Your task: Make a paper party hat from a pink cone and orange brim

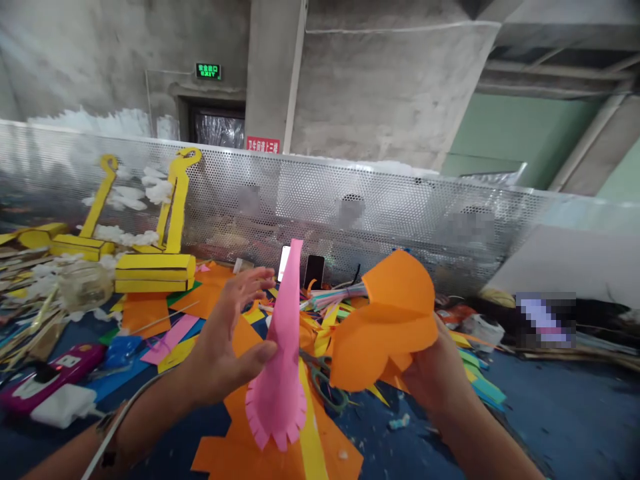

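Note:
A pink paper cone (280,373) with a snipped, fringed base stands upright on orange paper sheets (225,460) in front of me. My left hand (227,327) is open beside it, fingers spread, with the thumb tip against or just in front of the cone's left side; I cannot tell whether they touch. In my right hand (430,373) is an orange paper piece with rounded, petal-like lobes (385,320), creased across the middle. That hand's fingers are mostly hidden behind the paper. Scissors (327,383) lie between the cone and the orange piece.
Yellow hook-topped paper models (155,273) stand at the left. A purple glue gun (60,373), a white adapter (65,403) and a glass jar (85,287) are near them. Paper scraps cover the middle. Two phones (314,272) lean against the perforated metal barrier (400,200).

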Available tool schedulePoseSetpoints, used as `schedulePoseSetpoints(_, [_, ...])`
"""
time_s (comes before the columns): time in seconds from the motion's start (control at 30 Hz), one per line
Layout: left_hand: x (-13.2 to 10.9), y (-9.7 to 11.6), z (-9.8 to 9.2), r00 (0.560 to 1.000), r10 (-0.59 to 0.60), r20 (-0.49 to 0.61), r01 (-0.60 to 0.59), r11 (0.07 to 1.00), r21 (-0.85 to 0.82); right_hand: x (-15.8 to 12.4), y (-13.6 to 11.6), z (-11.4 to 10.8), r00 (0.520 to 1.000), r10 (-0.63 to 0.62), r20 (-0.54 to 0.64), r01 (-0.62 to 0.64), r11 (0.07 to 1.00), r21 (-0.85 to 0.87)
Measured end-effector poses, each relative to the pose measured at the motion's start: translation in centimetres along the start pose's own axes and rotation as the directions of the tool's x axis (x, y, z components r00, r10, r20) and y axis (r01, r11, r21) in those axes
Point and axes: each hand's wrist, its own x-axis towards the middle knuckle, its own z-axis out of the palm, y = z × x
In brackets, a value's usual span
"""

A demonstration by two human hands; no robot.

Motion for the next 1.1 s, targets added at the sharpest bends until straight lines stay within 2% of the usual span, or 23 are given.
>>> schedulePoseSetpoints(0.1, [0.9,1.7,0.8,0.978,0.164,-0.132,-0.151,0.983,0.107,-0.3,-2.4,2.8,0.988,-0.138,0.073,0.14,0.99,-0.029])
schedulePoseSetpoints(0.23, [1.7,3.3,2.0,0.885,0.382,-0.266,-0.338,0.92,0.198,-0.7,-4.7,6.3,0.939,-0.243,0.242,0.256,0.966,-0.022])
schedulePoseSetpoints(0.37, [2.6,4.9,2.6,0.814,0.484,-0.321,-0.405,0.869,0.284,-0.7,-5.9,8.8,0.876,-0.324,0.358,0.35,0.937,-0.009])
schedulePoseSetpoints(0.43, [3.1,5.6,2.5,0.806,0.499,-0.317,-0.415,0.86,0.296,-0.7,-6.2,9.7,0.853,-0.351,0.386,0.387,0.922,-0.018])
schedulePoseSetpoints(0.5, [3.5,6.1,2.0,0.826,0.479,-0.298,-0.399,0.87,0.292,-0.8,-6.4,10.3,0.838,-0.357,0.412,0.403,0.915,-0.026])
schedulePoseSetpoints(0.57, [3.8,6.5,1.5,0.85,0.434,-0.3,-0.352,0.89,0.289,-0.8,-6.5,10.6,0.831,-0.34,0.44,0.395,0.918,-0.037])
schedulePoseSetpoints(0.67, [4.2,6.6,0.9,0.853,0.34,-0.396,-0.267,0.936,0.228,-0.6,-6.7,10.7,0.841,-0.305,0.448,0.366,0.929,-0.055])
schedulePoseSetpoints(0.77, [4.8,6.5,0.4,0.871,0.04,-0.49,-0.104,0.989,-0.106,0.0,-6.9,10.3,0.871,-0.238,0.429,0.293,0.954,-0.066])
schedulePoseSetpoints(0.83, [5.2,6.3,0.1,0.879,-0.156,-0.45,0.016,0.954,-0.3,0.5,-6.9,10.0,0.887,-0.162,0.432,0.213,0.974,-0.072])
schedulePoseSetpoints(0.97, [5.1,5.5,-0.7,0.861,-0.393,-0.322,0.206,0.849,-0.486,1.2,-5.5,9.0,0.897,-0.008,0.442,0.059,0.993,-0.103])
schedulePoseSetpoints(1.03, [4.0,4.5,-1.0,0.815,-0.534,-0.225,0.337,0.754,-0.564,1.2,-4.1,8.1,0.903,0.06,0.425,-0.012,0.993,-0.115])
schedulePoseSetpoints(1.1, [2.4,3.1,-1.2,0.75,-0.649,-0.13,0.468,0.659,-0.589,0.8,-2.3,7.1,0.911,0.118,0.396,-0.077,0.99,-0.116])
